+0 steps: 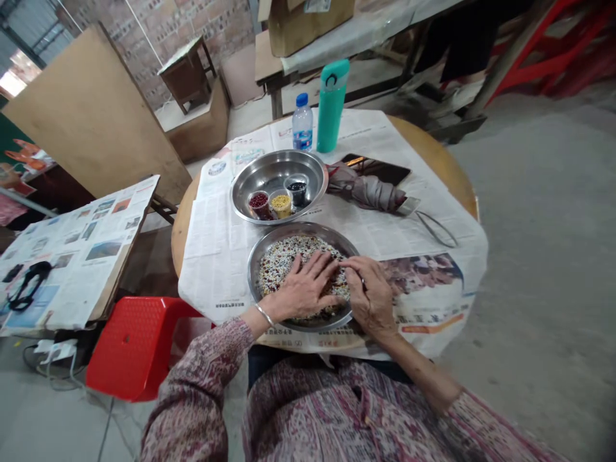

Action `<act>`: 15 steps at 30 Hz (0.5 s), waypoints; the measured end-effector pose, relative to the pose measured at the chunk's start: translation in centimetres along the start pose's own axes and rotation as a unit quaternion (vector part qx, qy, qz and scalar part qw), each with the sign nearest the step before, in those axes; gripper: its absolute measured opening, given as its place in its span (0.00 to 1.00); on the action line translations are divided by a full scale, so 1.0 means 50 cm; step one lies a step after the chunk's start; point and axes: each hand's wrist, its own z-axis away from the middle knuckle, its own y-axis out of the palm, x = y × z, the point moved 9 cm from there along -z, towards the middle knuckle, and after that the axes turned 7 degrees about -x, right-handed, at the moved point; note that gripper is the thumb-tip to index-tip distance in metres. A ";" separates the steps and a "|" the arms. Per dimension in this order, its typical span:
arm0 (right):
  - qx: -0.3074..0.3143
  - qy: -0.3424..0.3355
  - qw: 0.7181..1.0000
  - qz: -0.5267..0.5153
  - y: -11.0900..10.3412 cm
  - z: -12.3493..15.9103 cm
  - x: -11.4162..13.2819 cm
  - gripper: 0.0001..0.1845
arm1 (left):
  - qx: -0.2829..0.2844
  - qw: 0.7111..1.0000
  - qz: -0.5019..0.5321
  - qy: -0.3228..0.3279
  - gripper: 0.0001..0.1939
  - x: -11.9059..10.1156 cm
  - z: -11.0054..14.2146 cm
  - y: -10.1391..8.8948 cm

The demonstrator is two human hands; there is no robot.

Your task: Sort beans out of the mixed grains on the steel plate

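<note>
My left hand (310, 285) lies palm down on a mix of small grains and beans (283, 256), its fingers stretched out and a silver bangle at the wrist. The mix, white with dark, red and yellow bits, fills a shallow steel bowl (345, 242). At that bowl's right side is my right hand (373, 292), fingers curled and thumb against the index finger; whatever is in the pinch is too small to make out. Just behind, a second steel bowl (262, 172) holds three clear cups: red beans (258, 201), yellow beans (281, 204) and black beans (297, 190).
Newspaper (212, 256) covers the round table. A water bottle (302, 125), a teal flask (332, 106), a phone (380, 168) and a folded umbrella (368, 192) stand or lie beyond the bowls. To the left are a red stool (129, 346) and another newspaper-covered table (91, 250).
</note>
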 end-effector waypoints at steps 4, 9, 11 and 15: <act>-0.002 -0.007 1.000 0.002 -0.004 0.001 0.004 0.11 | 0.003 0.999 -0.003 0.039 0.39 -0.017 -0.009 0.001; 0.003 0.009 1.000 0.005 -0.005 -0.001 0.006 0.11 | -0.027 0.997 -0.034 -0.062 0.37 0.055 -0.036 -0.005; 0.002 0.012 1.000 -0.001 -0.005 -0.002 0.007 0.11 | -0.036 0.992 -0.045 -0.109 0.38 0.090 -0.026 -0.011; 0.004 0.016 1.000 -0.006 -0.006 -0.003 0.007 0.11 | -0.029 0.983 -0.062 -0.169 0.44 0.128 0.031 -0.020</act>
